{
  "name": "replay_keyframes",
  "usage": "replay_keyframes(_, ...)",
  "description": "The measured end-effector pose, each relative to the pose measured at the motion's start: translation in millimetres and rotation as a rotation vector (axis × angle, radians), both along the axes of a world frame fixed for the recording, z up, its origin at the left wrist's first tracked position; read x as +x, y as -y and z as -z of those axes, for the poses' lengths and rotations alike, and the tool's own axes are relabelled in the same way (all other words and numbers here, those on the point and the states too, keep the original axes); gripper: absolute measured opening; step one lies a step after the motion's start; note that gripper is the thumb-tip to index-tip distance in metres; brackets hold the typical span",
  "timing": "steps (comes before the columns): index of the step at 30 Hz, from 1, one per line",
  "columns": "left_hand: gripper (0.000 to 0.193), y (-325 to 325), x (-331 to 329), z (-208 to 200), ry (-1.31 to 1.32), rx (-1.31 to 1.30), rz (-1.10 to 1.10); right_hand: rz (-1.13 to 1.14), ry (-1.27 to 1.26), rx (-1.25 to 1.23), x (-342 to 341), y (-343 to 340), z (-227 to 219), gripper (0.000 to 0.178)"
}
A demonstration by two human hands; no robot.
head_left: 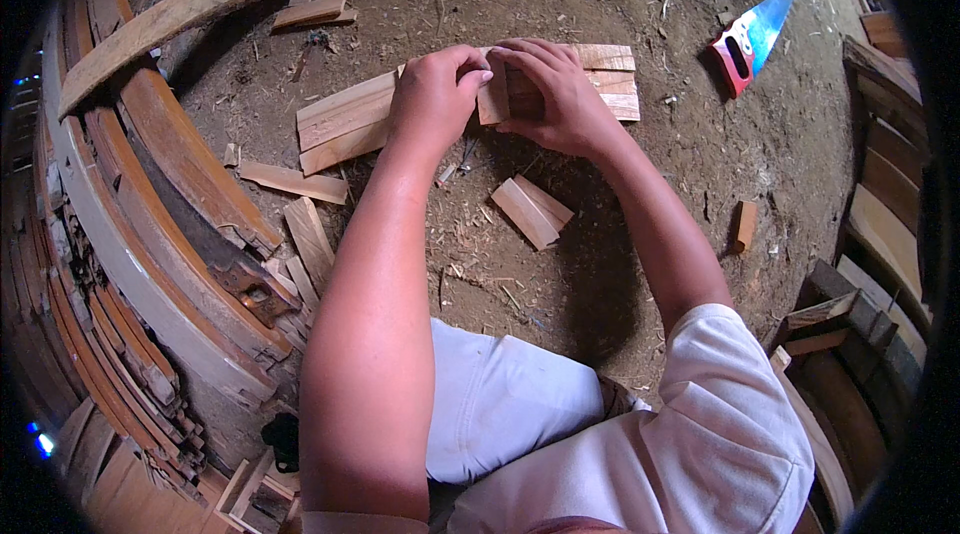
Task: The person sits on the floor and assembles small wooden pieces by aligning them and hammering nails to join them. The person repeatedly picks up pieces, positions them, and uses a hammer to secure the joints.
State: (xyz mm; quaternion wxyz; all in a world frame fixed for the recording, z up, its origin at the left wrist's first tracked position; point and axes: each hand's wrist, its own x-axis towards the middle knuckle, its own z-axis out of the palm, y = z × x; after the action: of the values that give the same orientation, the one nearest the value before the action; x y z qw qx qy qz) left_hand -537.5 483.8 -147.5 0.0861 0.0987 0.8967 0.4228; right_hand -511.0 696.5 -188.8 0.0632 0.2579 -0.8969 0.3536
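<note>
Both my hands work over short pale planks (pixel 345 122) laid side by side on the dirt ground; their far right ends (pixel 618 84) show beyond my right hand. Between the hands a small wooden block (pixel 492 102) stands across the planks. My right hand (pixel 560 94) arches over it, fingertips and thumb on its edges. My left hand (pixel 432 99) is closed, thumb and forefinger pinched together at the block's left edge; whatever lies inside the pinch is hidden. Nearer me, two overlapping wood offcuts (pixel 530 212) lie on the ground.
A handsaw (pixel 750 44) with a red and white handle lies at the far right. Long stacked boards (pixel 170 214) fill the left, with a wooden-handled saw (pixel 262 296) among them. Wooden pieces (pixel 885 194) line the right edge. A small block (pixel 745 225) lies beside my right arm.
</note>
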Motion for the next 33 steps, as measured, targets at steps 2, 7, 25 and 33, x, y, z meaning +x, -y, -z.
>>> replay_keyframes(2,0.021,-0.3,0.5,-0.1,-0.003,0.004,-0.010,0.003,0.001,0.001,0.4,-0.4,0.8,0.090)
replay_keyframes(7,0.021,-1.8,1.9,-2.0,0.002,0.004,-0.025,0.011,0.000,-0.012,0.9,-0.4,0.6,0.089)
replay_keyframes(25,0.012,-8.1,2.4,7.3,-0.220,-0.095,0.088,0.018,-0.027,-0.013,1.1,-3.7,6.9,0.089)
replay_keyframes(33,0.011,-12.3,7.0,16.3,-0.329,-0.099,0.090,-0.005,-0.033,-0.030,0.1,0.6,-0.3,0.087)
